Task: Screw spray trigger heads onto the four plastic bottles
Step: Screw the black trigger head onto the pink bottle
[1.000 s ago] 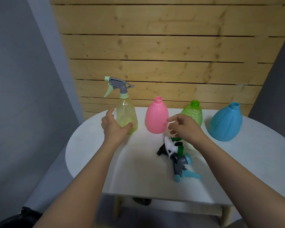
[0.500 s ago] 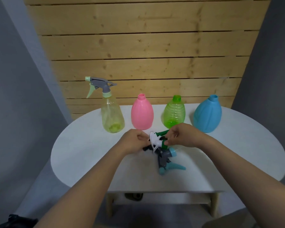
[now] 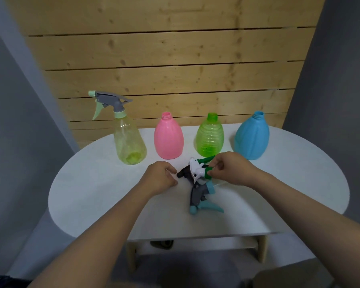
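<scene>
Wooden slats behind, white desk (image 3: 96, 196). Right hand (image 3: 229, 170) pinching the white-green trigger head (image 3: 199, 170); left hand (image 3: 161, 178) curled, empty, beside the pile. Next: lift, seat on green bottle (image 3: 210, 138), twist.

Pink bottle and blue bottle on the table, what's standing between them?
In the head view, the green bottle stands between the pink bottle and the blue bottle, neck open with no trigger head on it. White tabletop shows on both sides of it.

We see a white oval desk (image 3: 96, 196) carrying four bottles (image 3: 168, 140) in a row (one already capped) and loose trigger heads (image 3: 200, 196) nearer us.
</scene>
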Action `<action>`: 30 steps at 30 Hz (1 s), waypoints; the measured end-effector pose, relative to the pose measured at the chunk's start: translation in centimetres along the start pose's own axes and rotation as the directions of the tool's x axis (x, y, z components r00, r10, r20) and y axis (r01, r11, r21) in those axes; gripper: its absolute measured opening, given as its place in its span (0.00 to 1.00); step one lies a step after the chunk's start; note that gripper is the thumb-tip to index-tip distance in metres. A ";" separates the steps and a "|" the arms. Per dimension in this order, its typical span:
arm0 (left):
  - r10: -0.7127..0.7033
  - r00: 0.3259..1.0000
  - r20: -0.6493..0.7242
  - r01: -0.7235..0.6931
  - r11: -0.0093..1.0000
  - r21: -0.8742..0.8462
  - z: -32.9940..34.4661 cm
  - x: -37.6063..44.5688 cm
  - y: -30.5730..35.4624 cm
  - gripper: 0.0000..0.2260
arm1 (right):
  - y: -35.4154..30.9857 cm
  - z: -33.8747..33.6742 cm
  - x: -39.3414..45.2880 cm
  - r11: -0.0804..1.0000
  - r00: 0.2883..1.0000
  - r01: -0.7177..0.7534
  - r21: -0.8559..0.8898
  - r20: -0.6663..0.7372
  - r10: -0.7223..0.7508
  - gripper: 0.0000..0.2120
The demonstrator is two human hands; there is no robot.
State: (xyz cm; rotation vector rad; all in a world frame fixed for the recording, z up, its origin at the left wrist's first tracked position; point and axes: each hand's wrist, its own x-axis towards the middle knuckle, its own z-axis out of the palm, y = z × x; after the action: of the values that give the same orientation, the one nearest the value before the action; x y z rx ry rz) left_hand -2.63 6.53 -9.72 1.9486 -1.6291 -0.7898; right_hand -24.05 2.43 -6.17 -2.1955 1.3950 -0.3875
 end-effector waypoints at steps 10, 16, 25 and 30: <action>0.006 0.995 -0.104 -0.018 0.993 -0.113 1.0 0.5 0.6 0.18 | 0.2 0.3 0.0 0.999 1.000 -0.010 0.035 -0.004 0.010 0.10; -0.012 0.990 -0.142 -0.009 0.989 -0.147 1.6 1.1 0.5 0.13 | 0.2 0.1 0.3 0.993 1.000 -0.013 0.114 -0.011 0.014 0.05; -0.189 0.978 -0.089 0.107 0.818 -0.566 -2.1 -1.1 -1.1 0.11 | -0.1 -0.5 0.4 0.985 0.999 -0.011 0.172 -0.046 0.020 0.08; -0.296 0.930 -0.216 0.068 0.719 -0.692 -4.8 -2.5 -2.2 0.07 | -0.4 0.1 0.2 0.987 0.999 -0.030 0.155 -0.026 0.034 0.07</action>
State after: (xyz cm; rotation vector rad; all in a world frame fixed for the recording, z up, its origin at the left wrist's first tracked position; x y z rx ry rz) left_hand 1.90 9.38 -7.43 1.5895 -0.7856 -0.9267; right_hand -23.63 2.36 -6.05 -2.0474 1.3653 -0.5001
